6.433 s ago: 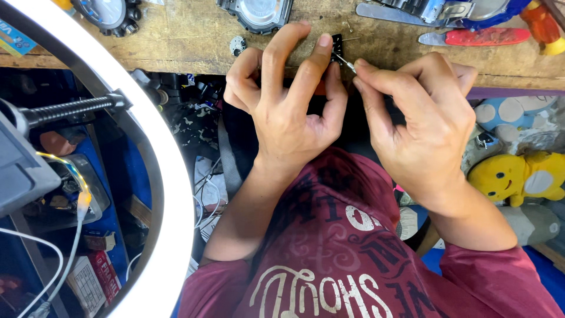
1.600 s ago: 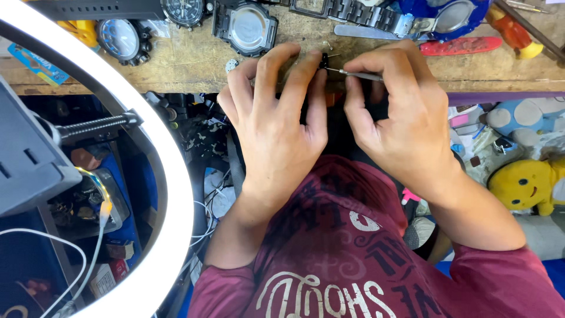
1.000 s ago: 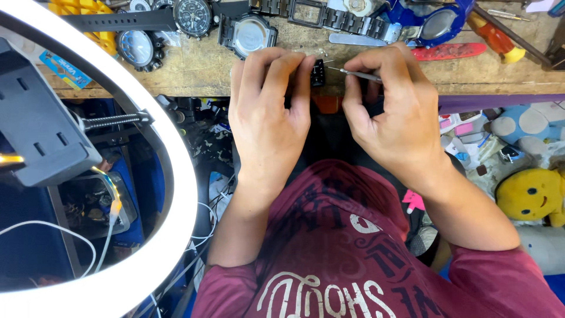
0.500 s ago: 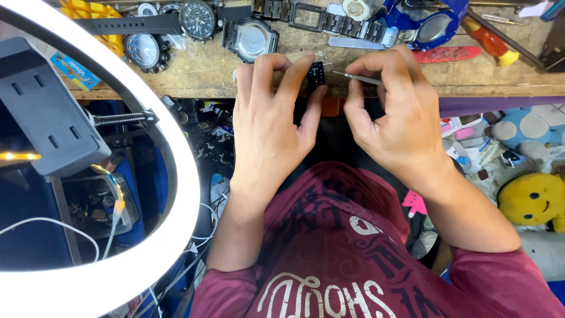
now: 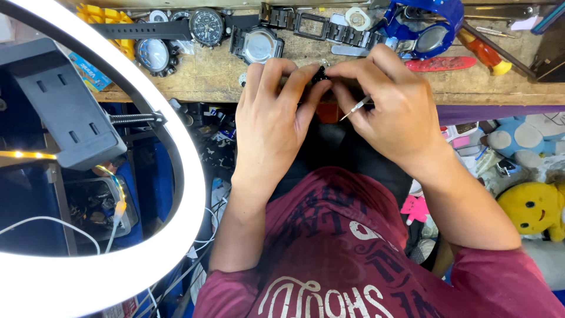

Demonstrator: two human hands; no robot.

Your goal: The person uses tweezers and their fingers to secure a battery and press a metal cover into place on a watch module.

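Both hands meet at the near edge of the wooden tabletop [image 5: 200,73], just over its front lip. The left hand [image 5: 276,115] has its fingers curled and pressed together around a small black watch part [image 5: 319,75], which peeks out between the fingertips of both hands. The right hand [image 5: 391,112] closes its thumb and fingers on the same part from the other side, and a thin metal-tipped tool [image 5: 355,108] lies tucked under its fingers, its point slanting down toward the person's lap.

Beyond the hands the tabletop is crowded: a black round-faced watch [image 5: 206,26] on its strap, a square-cased watch [image 5: 257,46], a metal link bracelet [image 5: 318,26], a blue watch holder [image 5: 424,26] and a red screwdriver [image 5: 479,52] lie close together, leaving only a narrow bare strip of wood along the front edge. A large lit ring light [image 5: 176,153] curves through the left side of the view, near the left forearm. To the right, below the tabletop, sits a yellow plush toy [image 5: 532,209].
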